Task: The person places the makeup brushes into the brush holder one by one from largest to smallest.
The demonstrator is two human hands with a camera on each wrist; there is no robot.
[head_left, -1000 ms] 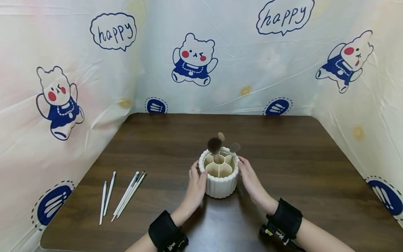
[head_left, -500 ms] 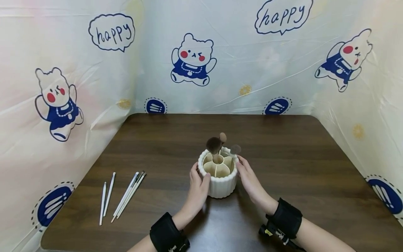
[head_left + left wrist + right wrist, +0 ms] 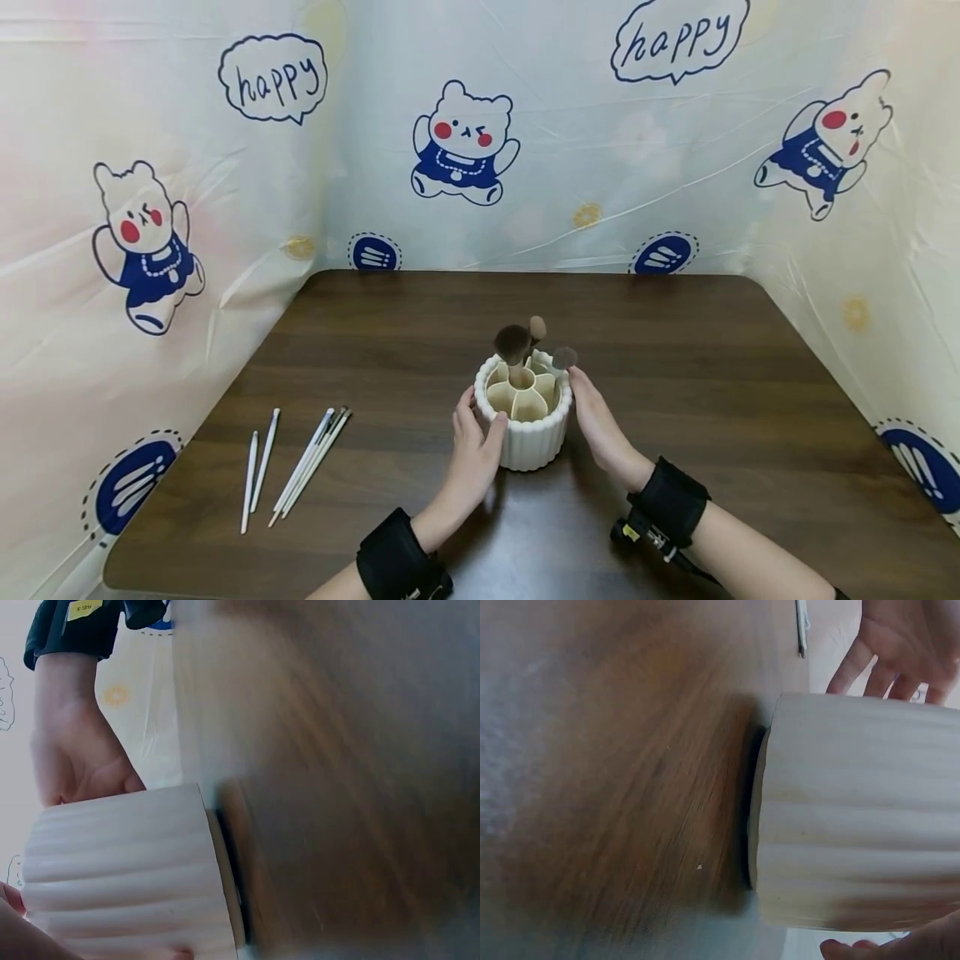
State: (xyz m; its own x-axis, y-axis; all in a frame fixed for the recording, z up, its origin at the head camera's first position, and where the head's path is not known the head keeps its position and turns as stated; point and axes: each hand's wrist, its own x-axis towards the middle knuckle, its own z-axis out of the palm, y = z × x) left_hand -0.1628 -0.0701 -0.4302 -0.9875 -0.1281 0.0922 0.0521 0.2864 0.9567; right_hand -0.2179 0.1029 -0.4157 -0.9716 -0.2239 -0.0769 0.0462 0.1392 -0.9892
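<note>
Both my hands are on the ribbed cream brush holder (image 3: 530, 425), which sits on the dark wood table (image 3: 675, 350) right btwn my palms. My left hand (image 3: 472, 446) cups its left wall, thumb curled up near the rim, fingers wrapped round the side. My right hand (image 3: 596, 417) lies against the right wall w/ fingers fairly straight, more pressing than clutching. So it's a two-sided hold, not a lift: from the wrist views the base looks flat on the wood, as far as the blur lets me tell.

Inside, the holder is split into compartments; three brushes (image 3: 517, 346) stand in the far ones, bristles up, just past my fingertips. The near compartments look empty.

To handle it well, I reckon: keep pressure even on both sides, palms low on the wall so it doesn't tip, and keep fingers off the rim so I don't knock the brush heads. Turn or slide it slowly; the ribs give decent grip.

Room: plenty of bare wood beyond my fingertips and out to my right. To my left, well apart from the grip, loose white-handled brushes (image 3: 300, 462) lie in a row near that table edge, so sliding that way is tighter. The printed plastic backdrop (image 3: 465, 142) walls three sides, well clear of the holder.
</note>
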